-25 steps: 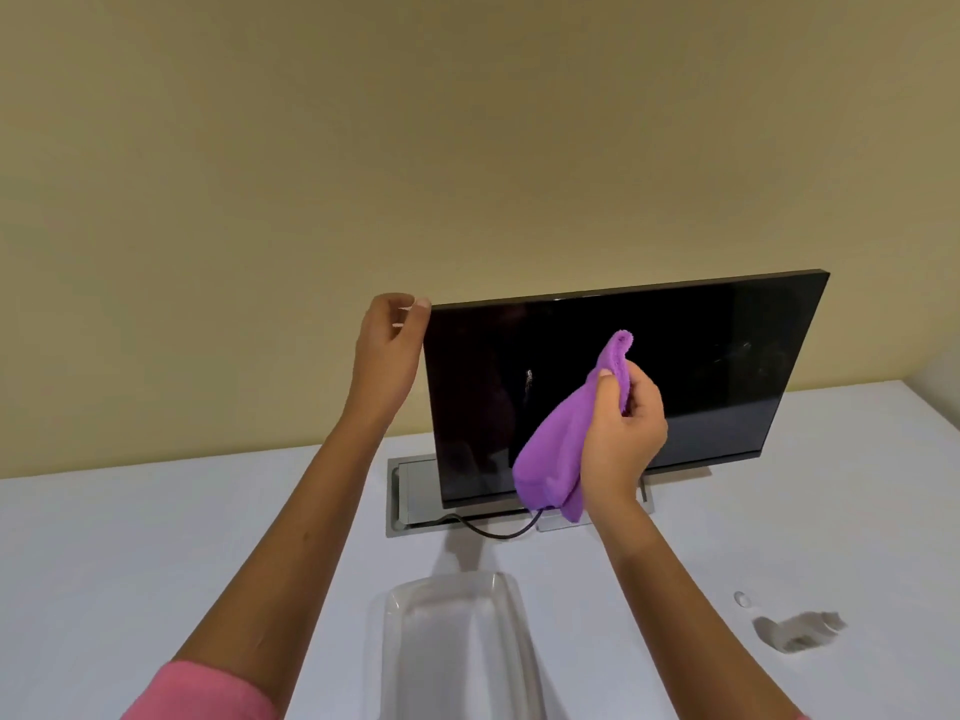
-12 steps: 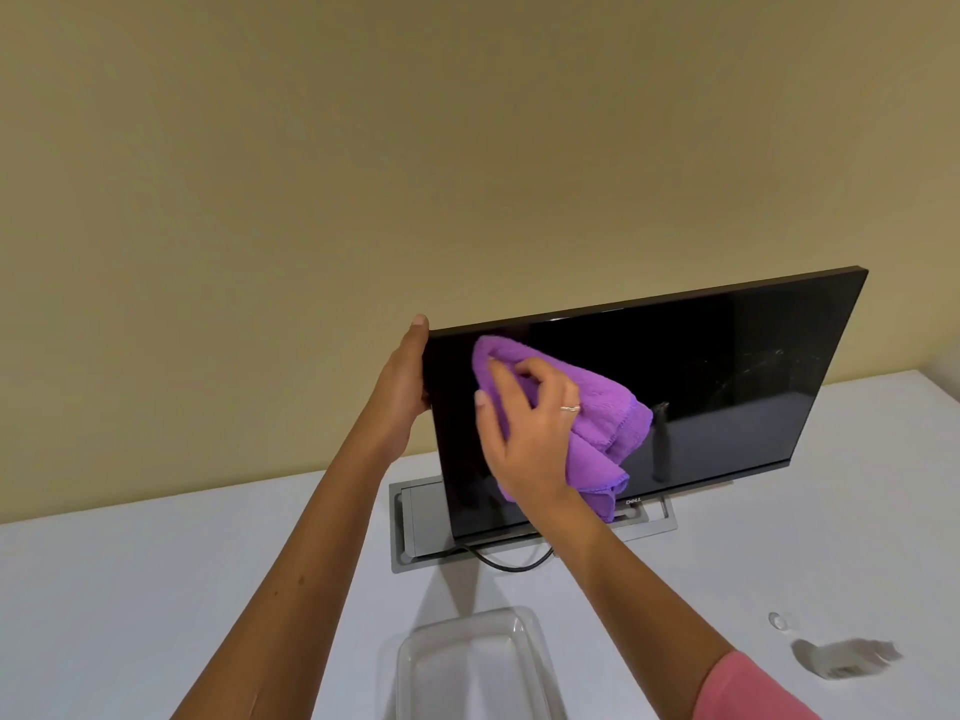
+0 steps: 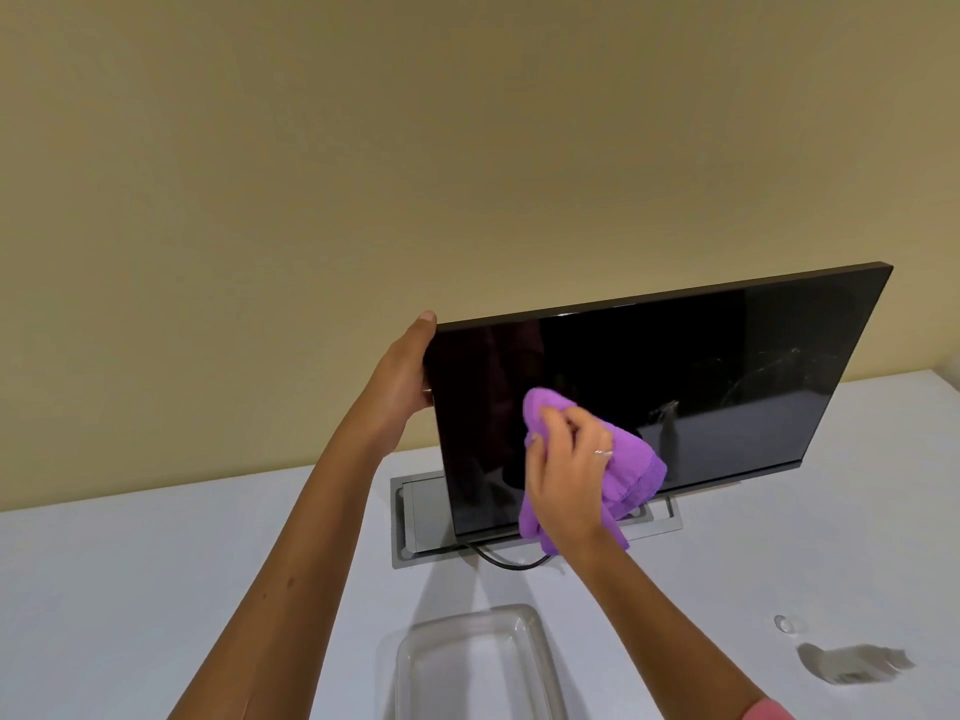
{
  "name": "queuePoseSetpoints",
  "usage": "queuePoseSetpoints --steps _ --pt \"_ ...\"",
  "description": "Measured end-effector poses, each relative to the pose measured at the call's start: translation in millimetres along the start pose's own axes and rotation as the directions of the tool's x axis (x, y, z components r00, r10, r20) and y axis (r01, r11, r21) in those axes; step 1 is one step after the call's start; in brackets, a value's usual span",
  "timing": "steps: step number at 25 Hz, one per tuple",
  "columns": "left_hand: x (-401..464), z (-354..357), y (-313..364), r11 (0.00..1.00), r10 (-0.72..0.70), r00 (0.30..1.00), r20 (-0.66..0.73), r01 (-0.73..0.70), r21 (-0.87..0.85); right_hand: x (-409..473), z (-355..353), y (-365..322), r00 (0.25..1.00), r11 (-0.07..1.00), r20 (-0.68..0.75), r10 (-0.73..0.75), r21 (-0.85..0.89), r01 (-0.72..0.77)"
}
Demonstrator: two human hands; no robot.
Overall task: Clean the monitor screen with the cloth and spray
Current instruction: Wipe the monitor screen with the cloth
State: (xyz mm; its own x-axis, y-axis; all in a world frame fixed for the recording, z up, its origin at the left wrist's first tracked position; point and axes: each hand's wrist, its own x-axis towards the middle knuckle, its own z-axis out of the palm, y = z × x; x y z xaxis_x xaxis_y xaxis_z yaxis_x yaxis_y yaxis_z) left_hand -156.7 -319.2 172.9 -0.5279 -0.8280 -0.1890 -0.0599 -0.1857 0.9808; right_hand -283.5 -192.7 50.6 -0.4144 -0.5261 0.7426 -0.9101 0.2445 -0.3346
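A black monitor (image 3: 701,366) stands tilted on the white table, its screen dark with faint smears at the right. My left hand (image 3: 402,376) grips the monitor's upper left edge. My right hand (image 3: 569,478) presses a purple cloth (image 3: 631,467) flat against the lower left part of the screen. A small clear spray bottle (image 3: 852,665) lies on its side on the table at the lower right, with its clear cap (image 3: 783,623) beside it.
A clear plastic tray (image 3: 415,667) sits on the white table (image 3: 130,589) near the front edge. A grey cable hatch (image 3: 410,527) lies under the monitor, with a black cable (image 3: 511,563) looping out. A beige wall rises behind.
My right hand opened the bunched cloth flat onto the upper left of the screen, then wiped it downward to the lower left. My left hand stayed on the monitor's edge.
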Motion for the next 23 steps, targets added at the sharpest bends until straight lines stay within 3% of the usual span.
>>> queuePoseSetpoints --steps 2,3,12,18,23 --pt "-2 -1 1 1.000 0.008 1.000 0.019 -0.008 0.002 21 -4 4 0.986 0.985 -0.059 0.157 0.084 -0.151" --pt "-4 -1 1 1.000 0.011 1.000 0.028 -0.012 0.011 31 -5 3 0.983 0.982 -0.078 0.165 0.111 -0.155" --pt "-10 -4 -2 1.000 -0.022 0.996 0.082 0.023 -0.015 63 7 -58 0.975 0.978 -0.143 -0.169 0.096 0.184" --pt "-7 -2 -6 0.997 -0.049 0.999 0.013 0.050 -0.066 65 7 -81 0.965 0.969 -0.113 -0.238 0.047 0.244" --pt "-5 -6 -10 0.998 -0.023 0.998 0.055 0.026 -0.051 63 9 -82 0.960 0.966 -0.123 -0.252 0.034 0.257"
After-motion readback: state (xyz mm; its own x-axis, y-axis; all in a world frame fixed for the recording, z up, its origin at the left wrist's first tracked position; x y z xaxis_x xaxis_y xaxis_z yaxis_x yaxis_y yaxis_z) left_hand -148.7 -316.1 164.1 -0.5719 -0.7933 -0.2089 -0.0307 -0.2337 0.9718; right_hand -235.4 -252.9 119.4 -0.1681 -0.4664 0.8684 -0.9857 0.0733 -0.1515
